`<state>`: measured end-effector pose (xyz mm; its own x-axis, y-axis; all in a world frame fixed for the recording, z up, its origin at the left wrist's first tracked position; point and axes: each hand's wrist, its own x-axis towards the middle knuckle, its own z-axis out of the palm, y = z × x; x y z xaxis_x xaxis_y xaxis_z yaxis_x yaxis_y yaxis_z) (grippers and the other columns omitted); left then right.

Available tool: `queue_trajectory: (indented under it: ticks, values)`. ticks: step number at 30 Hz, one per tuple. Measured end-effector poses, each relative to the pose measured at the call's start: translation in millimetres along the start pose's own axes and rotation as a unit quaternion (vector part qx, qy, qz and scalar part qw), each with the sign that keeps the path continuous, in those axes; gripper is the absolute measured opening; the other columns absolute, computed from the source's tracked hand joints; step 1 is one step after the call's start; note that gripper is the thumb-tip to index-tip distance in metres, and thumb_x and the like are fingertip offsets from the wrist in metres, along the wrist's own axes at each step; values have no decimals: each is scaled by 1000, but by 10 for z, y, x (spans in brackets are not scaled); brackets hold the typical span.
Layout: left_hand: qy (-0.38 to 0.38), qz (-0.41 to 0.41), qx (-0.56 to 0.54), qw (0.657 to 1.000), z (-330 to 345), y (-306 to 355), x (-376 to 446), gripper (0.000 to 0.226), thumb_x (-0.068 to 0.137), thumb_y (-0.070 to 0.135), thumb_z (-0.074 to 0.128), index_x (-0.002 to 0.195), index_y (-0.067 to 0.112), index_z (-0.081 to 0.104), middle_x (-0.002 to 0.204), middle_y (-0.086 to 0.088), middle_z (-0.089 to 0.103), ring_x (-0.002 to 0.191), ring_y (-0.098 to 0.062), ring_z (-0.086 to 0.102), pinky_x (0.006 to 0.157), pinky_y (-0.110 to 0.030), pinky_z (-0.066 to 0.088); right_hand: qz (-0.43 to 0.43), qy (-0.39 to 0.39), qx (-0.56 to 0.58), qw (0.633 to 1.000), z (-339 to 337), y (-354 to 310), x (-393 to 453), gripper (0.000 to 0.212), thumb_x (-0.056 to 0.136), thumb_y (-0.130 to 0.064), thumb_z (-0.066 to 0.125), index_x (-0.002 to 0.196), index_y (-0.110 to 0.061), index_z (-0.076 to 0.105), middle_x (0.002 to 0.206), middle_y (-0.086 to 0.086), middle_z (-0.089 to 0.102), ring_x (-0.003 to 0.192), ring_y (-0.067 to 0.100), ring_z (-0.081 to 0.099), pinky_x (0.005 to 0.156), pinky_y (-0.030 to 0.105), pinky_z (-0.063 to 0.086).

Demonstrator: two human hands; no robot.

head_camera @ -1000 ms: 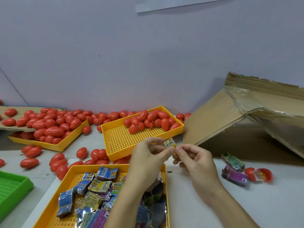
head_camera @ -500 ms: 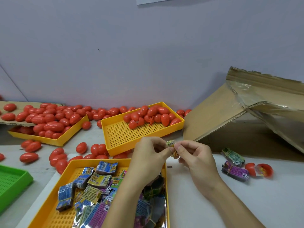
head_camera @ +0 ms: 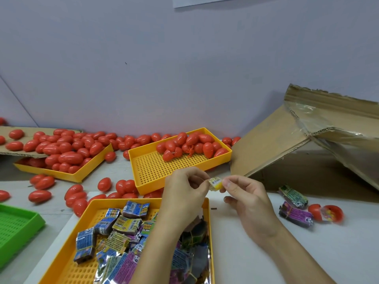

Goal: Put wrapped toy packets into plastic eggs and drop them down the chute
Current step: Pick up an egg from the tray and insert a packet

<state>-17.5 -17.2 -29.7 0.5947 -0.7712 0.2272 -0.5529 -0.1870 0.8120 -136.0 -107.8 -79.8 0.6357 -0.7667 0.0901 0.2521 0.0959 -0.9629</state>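
At the far left sits the corner of a green perforated tray (head_camera: 14, 228). Behind it, a yellow tray (head_camera: 82, 175) is heaped with closed red plastic eggs (head_camera: 67, 156), and more eggs lie loose on the white table (head_camera: 307, 253) around it. In the near centre, a second yellow tray (head_camera: 90, 203) holds a pile of wrapped toy packets (head_camera: 125, 224) in blue, yellow and purple. Behind that, a third yellow tray (head_camera: 147, 173) carries eggs at its far end only. Above the near tray's right corner, the left hand (head_camera: 182, 193) and right hand (head_camera: 246, 197) meet, both pinching one small yellow packet (head_camera: 215, 183) between thumb and fingertips, held in the air. To the right rests a slanted cardboard chute (head_camera: 272, 140). In front of it lie two more packets (head_camera: 293, 203) and, just beside them, an open red egg (head_camera: 328, 212).
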Motion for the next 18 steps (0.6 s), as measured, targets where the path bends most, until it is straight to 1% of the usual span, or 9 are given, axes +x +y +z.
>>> queue_trajectory:
  ticks: [2,4,7,9,11,12,15,17,18]
  values:
    - [3,19,7,1000,7,4,-2,18,87,12,72,85,29,71,75,14,66,80,8,60,61,-7,48,-6,0,-10,1000,5,6,-1,19,79,-34,68,87,-21,79,84,1,71,82,9,61,74,31,47]
    - [4,46,22,999,11,4,-10,24,86,10,73,88,34,68,74,16,64,83,9,59,65,-7,48,-11,5,-12,1000,11,13,2,21,79,-35,67,89,-20,78,86,5,72,84,14,61,75,34,47]
    - [14,71,46,996,20,12,-20,22,87,9,71,91,30,70,73,19,62,86,10,57,69,-7,48,-17,9,-26,999,18,22,2,23,79,-36,67,91,-20,79,87,6,72,85,18,59,75,34,47]
    - [17,59,39,997,19,13,-18,20,89,9,68,87,28,71,72,18,64,81,6,61,68,-12,52,-19,10,-37,999,26,22,-2,24,78,-37,68,91,-20,79,86,4,72,83,16,58,74,33,47]
    - [18,36,12,999,4,4,-12,24,90,8,68,81,31,71,72,13,68,74,0,65,66,-19,56,-18,5,-47,999,30,17,-10,25,78,-39,68,92,-22,79,87,2,72,83,13,59,73,31,48]
    - [17,26,0,1000,-6,2,-10,25,90,8,68,80,30,71,72,11,69,72,-3,66,65,-20,57,-18,0,-49,999,30,12,-14,25,78,-40,69,93,-22,79,88,2,72,83,12,60,73,31,48]
    - [11,16,-2,1000,-20,2,-6,18,90,7,68,85,24,74,74,9,70,71,-4,67,63,-16,55,-23,1,-36,999,28,10,-16,25,80,-40,76,93,-19,79,89,7,73,82,15,59,74,35,48]
    - [6,15,6,1000,-14,5,-4,14,90,9,69,88,21,76,76,9,70,72,-4,67,63,-16,55,-24,5,-25,999,26,8,-10,26,80,-39,77,93,-16,79,89,11,72,82,17,59,74,37,47]
    - [1,14,3,1000,-10,6,-4,12,90,10,70,90,20,76,77,9,71,72,-4,67,63,-16,55,-24,2,-23,999,28,4,-9,25,81,-38,76,93,-16,79,89,10,72,82,16,59,74,36,47]
